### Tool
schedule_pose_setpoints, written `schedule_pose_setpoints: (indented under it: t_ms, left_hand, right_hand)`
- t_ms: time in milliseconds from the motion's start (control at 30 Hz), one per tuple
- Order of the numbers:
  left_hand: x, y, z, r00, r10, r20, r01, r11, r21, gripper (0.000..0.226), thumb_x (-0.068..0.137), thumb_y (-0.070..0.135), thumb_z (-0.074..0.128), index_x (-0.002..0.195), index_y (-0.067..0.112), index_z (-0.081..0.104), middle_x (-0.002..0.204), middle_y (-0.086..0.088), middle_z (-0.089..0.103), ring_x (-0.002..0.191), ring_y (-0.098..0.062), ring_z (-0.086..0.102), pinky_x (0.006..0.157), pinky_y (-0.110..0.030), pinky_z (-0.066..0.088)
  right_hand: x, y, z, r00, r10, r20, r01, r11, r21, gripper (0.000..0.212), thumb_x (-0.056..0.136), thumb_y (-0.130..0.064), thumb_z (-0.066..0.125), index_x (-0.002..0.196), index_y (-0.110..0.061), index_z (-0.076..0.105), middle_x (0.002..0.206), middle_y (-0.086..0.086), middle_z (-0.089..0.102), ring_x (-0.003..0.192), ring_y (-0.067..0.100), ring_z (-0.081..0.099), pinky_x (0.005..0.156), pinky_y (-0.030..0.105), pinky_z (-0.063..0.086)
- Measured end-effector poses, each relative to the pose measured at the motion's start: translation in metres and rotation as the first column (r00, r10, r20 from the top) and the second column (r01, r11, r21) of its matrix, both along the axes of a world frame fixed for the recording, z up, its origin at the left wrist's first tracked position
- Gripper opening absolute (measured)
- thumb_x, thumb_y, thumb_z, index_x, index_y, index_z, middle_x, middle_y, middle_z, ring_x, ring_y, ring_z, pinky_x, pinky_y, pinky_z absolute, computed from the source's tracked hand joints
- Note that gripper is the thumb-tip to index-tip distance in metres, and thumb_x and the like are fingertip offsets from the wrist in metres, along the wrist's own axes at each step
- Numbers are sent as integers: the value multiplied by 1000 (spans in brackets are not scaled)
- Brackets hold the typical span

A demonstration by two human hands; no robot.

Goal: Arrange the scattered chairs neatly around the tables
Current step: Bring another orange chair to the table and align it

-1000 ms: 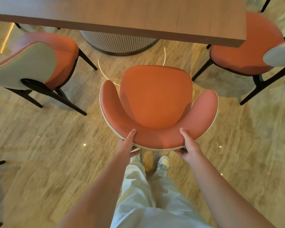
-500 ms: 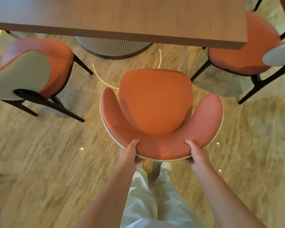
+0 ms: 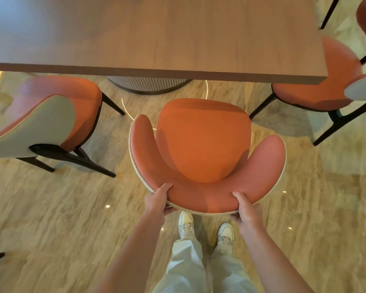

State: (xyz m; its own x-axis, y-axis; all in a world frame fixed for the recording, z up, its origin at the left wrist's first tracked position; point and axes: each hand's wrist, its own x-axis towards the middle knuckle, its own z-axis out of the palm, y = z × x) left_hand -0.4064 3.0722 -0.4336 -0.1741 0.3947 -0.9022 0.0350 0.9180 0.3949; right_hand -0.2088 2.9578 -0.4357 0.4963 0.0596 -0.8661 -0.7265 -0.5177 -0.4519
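Orange tub chair (image 3: 203, 142): directly ahead of both hands, seat facing the table (image 3: 156, 39), front edge short of the tabletop. Left hand (image 3: 157, 200) and right hand (image 3: 246, 210): each curled over the backrest rim, thumbs on top.

Step, as judged: positioning this chair at the table. Next: a straight push forward, square between the left neighbouring chair (image 3: 51, 115) and the right neighbouring chair (image 3: 321, 85).

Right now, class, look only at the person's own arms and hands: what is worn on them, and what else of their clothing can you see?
Both forearms are bare: no sleeves, gloves, watch or rings show on the left hand or the right hand. Lower down, the person wears loose pale trousers and white lace-up shoes.
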Motion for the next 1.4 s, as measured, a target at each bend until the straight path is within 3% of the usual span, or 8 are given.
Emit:
schedule_pose_setpoints:
  t_ms: [133, 400, 633, 767, 1000, 1167, 1267, 1400]
  left_hand:
    - [-16, 30, -1, 999, -52, 0, 52, 999, -14, 30, 85, 24, 76, 102, 6, 59, 99, -17, 71, 85, -33, 72, 75, -49, 63]
    - [-37, 50, -8, 996, -89, -3, 89, 996, -32, 33, 85, 27, 78, 104, 8, 58, 103, -15, 71, 91, -32, 72, 75, -47, 63]
    - [-40, 46, -7, 992, -124, 18, 124, 992, -16, 44, 83, 33, 81, 112, 8, 60, 104, -13, 73, 90, -29, 74, 71, -43, 64]
    - [-38, 44, -2, 991, -132, 20, 132, 991, -3, 42, 83, 33, 81, 109, 7, 60, 103, -14, 73, 87, -28, 73, 63, -38, 62]
    - [-31, 40, 3, 996, -84, 14, 84, 996, -17, 41, 83, 37, 82, 100, 11, 56, 104, -14, 68, 94, -31, 70, 79, -48, 61]
    - [-12, 29, 7, 998, 11, -60, -11, 1000, 1, 56, 83, 45, 78, 121, 14, 53, 108, -9, 66, 93, -27, 68, 65, -43, 60]
    - [-1, 19, 7, 999, 32, -34, -34, 999, -37, 56, 82, 42, 81, 119, 13, 51, 109, -10, 65, 94, -28, 68, 67, -45, 60]
    - [-2, 20, 4, 997, 56, -47, -59, 997, -52, 50, 83, 29, 81, 118, 8, 52, 103, -12, 64, 91, -31, 67, 68, -47, 59]
  right_hand:
    - [-20, 21, -2, 999, -46, -22, 46, 999, -7, 57, 81, -22, 80, 129, -9, 53, 121, 7, 63, 104, 25, 62, 61, 35, 53]
    - [-46, 35, -7, 993, -96, -71, 97, 995, 0, 58, 83, -19, 79, 133, -8, 51, 125, 7, 62, 104, 24, 62, 63, 36, 55]
    - [-46, 34, -4, 994, -85, -71, 86, 996, -1, 57, 82, -24, 80, 129, -10, 51, 123, 6, 62, 108, 25, 63, 66, 38, 57]
    - [-45, 30, -6, 996, -68, -65, 70, 997, 32, 62, 79, -29, 83, 131, -11, 53, 124, 6, 64, 108, 26, 65, 59, 34, 58]
    - [-25, 16, -2, 993, -70, -96, 80, 992, 99, 61, 82, -38, 80, 129, -13, 51, 119, 8, 64, 103, 25, 66, 69, 39, 60]
    - [21, 20, 5, 999, 42, 26, -43, 998, 52, 85, 78, -44, 81, 146, -18, 37, 129, 6, 60, 109, 26, 64, 74, 44, 62]
    - [39, 27, 8, 990, 139, 27, -139, 990, 18, 75, 76, -45, 83, 135, -18, 46, 121, 5, 63, 102, 25, 65, 67, 41, 61]
    - [50, 32, 6, 982, 186, 22, -186, 983, 4, 55, 86, -20, 77, 132, -13, 49, 108, 6, 61, 86, 20, 62, 57, 34, 54]
